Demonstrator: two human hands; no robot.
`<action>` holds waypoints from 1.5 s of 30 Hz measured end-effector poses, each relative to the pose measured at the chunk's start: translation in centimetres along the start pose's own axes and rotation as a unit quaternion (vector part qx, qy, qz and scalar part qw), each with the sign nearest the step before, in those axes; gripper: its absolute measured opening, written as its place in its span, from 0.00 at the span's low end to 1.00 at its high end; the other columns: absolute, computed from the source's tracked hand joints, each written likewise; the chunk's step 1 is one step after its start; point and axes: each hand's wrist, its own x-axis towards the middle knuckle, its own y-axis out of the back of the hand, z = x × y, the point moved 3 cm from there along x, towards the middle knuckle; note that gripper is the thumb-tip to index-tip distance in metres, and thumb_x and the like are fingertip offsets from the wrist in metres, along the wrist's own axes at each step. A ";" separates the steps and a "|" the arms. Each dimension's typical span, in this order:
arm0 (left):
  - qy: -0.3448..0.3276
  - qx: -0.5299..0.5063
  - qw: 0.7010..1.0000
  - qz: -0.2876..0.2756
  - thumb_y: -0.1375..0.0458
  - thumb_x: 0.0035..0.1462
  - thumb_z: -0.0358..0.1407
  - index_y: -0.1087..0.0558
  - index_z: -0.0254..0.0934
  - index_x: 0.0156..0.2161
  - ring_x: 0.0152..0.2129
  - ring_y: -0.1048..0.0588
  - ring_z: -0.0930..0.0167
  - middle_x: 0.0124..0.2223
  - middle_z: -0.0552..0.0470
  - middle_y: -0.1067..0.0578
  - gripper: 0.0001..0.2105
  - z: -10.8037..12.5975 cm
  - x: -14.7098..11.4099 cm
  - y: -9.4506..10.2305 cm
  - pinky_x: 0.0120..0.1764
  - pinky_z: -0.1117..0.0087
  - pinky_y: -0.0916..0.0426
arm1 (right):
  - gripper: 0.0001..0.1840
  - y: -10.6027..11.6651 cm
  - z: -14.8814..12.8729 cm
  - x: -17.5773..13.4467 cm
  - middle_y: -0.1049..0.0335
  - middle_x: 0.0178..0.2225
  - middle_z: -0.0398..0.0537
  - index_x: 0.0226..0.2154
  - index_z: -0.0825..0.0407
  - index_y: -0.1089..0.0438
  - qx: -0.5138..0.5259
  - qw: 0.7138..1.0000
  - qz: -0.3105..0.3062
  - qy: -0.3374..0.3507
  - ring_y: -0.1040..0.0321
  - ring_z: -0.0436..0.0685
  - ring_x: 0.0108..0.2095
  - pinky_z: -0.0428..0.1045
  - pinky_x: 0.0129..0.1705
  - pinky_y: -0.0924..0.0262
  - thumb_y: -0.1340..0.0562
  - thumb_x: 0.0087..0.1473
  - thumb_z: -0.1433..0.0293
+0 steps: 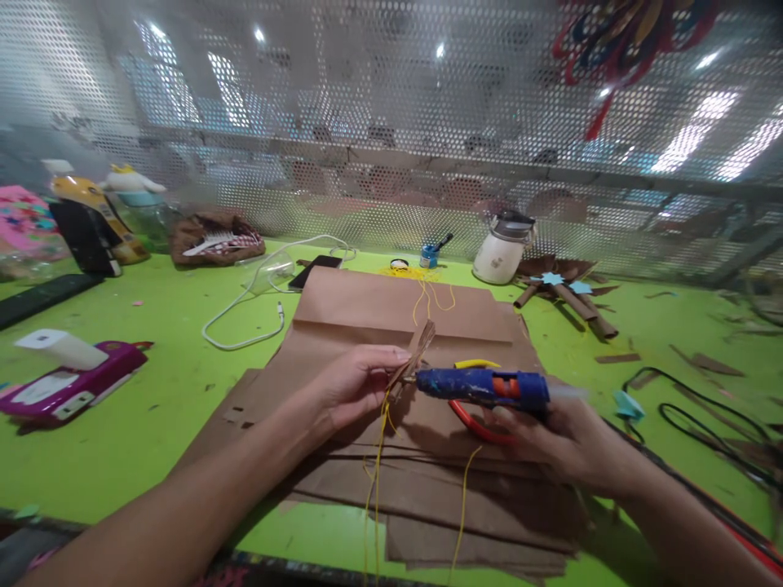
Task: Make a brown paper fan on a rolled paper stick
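Green table (159,326): work surface. On it, in front of me, a stack of brown sheets (367,297), edges uneven and overlapping. A sheet could slide under my wrists if I lean; stray glue could bond the top ones together.

Glue gun (471,386): lying nearly level above the stack, nose toward my left. The fingers of my right hand (556,436) are wrapped around its handle; I cannot tell whether one presses the trigger. Too hard a squeeze would flood the joint.

Left hand (355,387): thumb and fingers pinching the folded brown strip (421,346), which is held up over the sheets, right at the gun's nose. A weak pinch would let it twist open, spoiling the bond.

Yellow strings (378,489): trailing down from the strip toward the near table edge. A forearm catching one could tug the strip askew, or glue might stick a strand where it crosses.

Nozzle (411,378): just beside my left fingertips; contact uncertain. If hot, a small slip rightward-to-left burns me.
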 end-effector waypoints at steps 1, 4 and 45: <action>0.001 0.002 1.000 0.003 0.44 0.50 0.25 0.28 0.27 0.31 0.21 0.29 0.77 0.29 0.47 0.26 0.03 0.0 0.0 0.0 0.26 0.77 0.32 | 0.17 -0.1 0.1 0.0 0.30 0.24 0.46 0.32 0.55 0.27 -0.007 1.000 -0.001 0.005 0.35 0.52 0.26 0.44 0.27 0.38 0.44 0.56 0.60; 0.007 0.007 1.000 0.008 0.44 0.50 0.25 0.27 0.27 0.32 0.23 0.28 0.76 0.30 0.45 0.26 0.04 -0.1 0.1 0.1 0.27 0.77 0.32 | 0.16 -0.2 0.1 -0.1 0.31 0.25 0.47 0.32 0.55 0.28 -0.022 1.000 -0.005 0.020 0.36 0.51 0.25 0.44 0.27 0.39 0.45 0.57 0.61; 0.008 0.005 1.000 -0.010 0.44 0.49 0.23 0.28 0.28 0.29 0.22 0.29 0.78 0.28 0.48 0.26 0.03 0.0 0.0 -0.3 0.28 0.78 0.33 | 0.19 0.1 0.9 0.0 0.33 0.21 0.46 0.30 0.54 0.27 0.049 0.999 0.003 -0.006 0.35 0.53 0.25 0.44 0.25 0.38 0.44 0.54 0.57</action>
